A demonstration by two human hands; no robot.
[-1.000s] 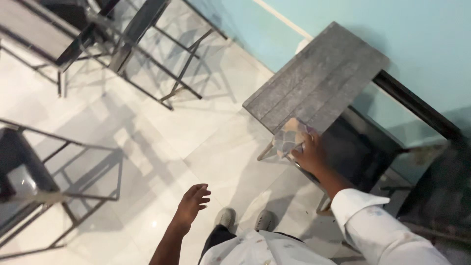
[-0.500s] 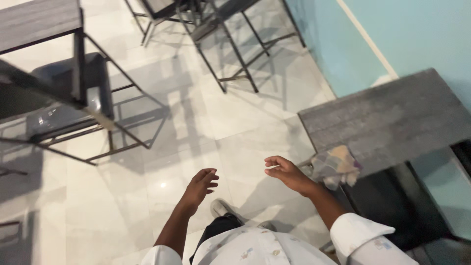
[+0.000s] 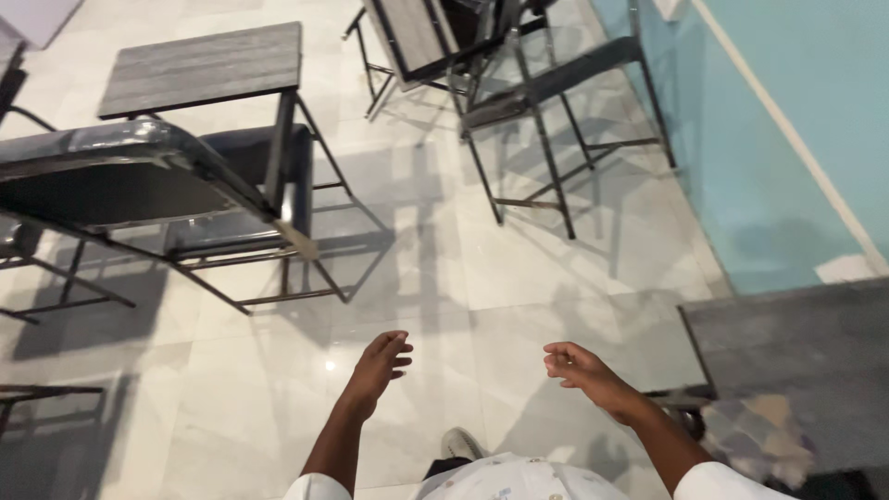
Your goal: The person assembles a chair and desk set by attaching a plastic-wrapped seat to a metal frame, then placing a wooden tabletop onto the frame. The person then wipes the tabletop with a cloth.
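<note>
Over the pale floor, left hand [image 3: 381, 361] and right hand [image 3: 579, 366] hang spread, empty; blurred cloth [image 3: 759, 440] nearby.

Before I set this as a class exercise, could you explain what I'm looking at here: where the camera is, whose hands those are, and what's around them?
The picture comes from a camera worn on a person's head, looking down, so you see their own arms from above. There is no machine, only two bare hands. The left hand and the right hand are both held out over a pale tiled floor, fingers loosely curled, holding nothing. One shoe shows below. At the lower right stands a grey wood-grain desk with a crumpled patterned cloth at its near edge, close to the right arm but not touched. Farther off are a metal-framed desk chair with a grey writing top, and more metal-framed seats beside a light blue wall.
</note>
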